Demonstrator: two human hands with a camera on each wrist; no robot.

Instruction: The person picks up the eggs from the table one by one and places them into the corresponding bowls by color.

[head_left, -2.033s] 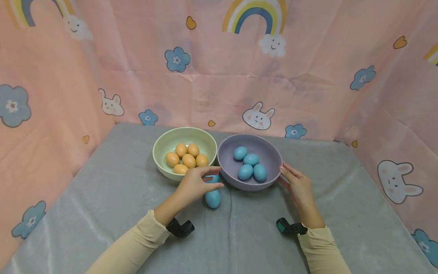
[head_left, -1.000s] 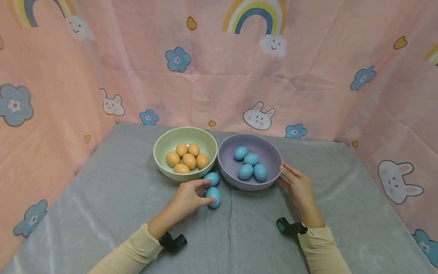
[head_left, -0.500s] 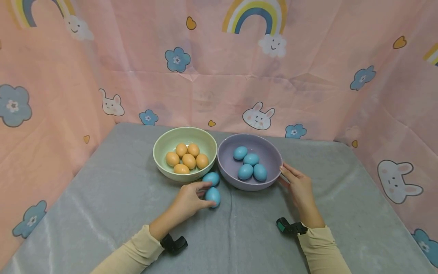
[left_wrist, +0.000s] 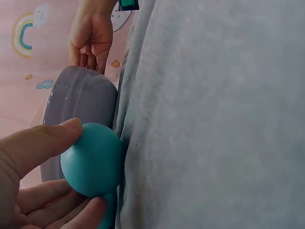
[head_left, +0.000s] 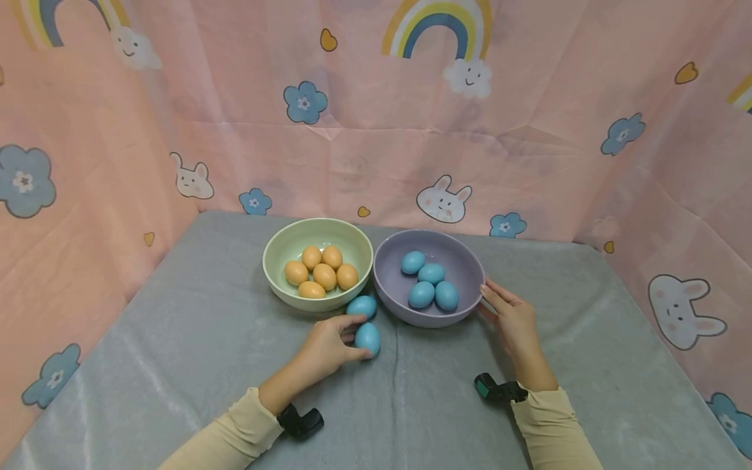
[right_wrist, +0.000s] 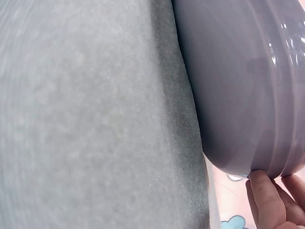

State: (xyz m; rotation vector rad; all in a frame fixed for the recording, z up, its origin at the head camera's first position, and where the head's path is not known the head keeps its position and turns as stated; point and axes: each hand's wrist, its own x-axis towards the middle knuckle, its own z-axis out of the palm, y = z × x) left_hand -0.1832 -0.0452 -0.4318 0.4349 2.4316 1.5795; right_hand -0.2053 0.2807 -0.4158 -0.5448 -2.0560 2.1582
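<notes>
In the head view, my left hand (head_left: 325,346) pinches a blue egg (head_left: 368,339) between thumb and fingers, low at the front of the bowls. The left wrist view shows my thumb on one side of this egg (left_wrist: 93,160) and fingertips on the other. Just behind it lies a second blue egg (head_left: 361,305), partly covered by my index finger. My right hand (head_left: 513,320) touches the outer right side of a purple bowl (head_left: 429,320), which holds several blue eggs (head_left: 431,273). In the right wrist view, fingertips (right_wrist: 259,177) rest against the bowl's wall.
Left of the purple bowl, rim to rim, stands a light green bowl (head_left: 282,287) with several yellow-orange eggs (head_left: 324,277). A grey cloth (head_left: 435,405) covers the table. Pink patterned curtains (head_left: 364,156) close off the back and both sides.
My left hand has come back toward me from beside the green bowl and now pinches the nearer blue egg, which has barely shifted. My right hand and both bowls have stayed put.
</notes>
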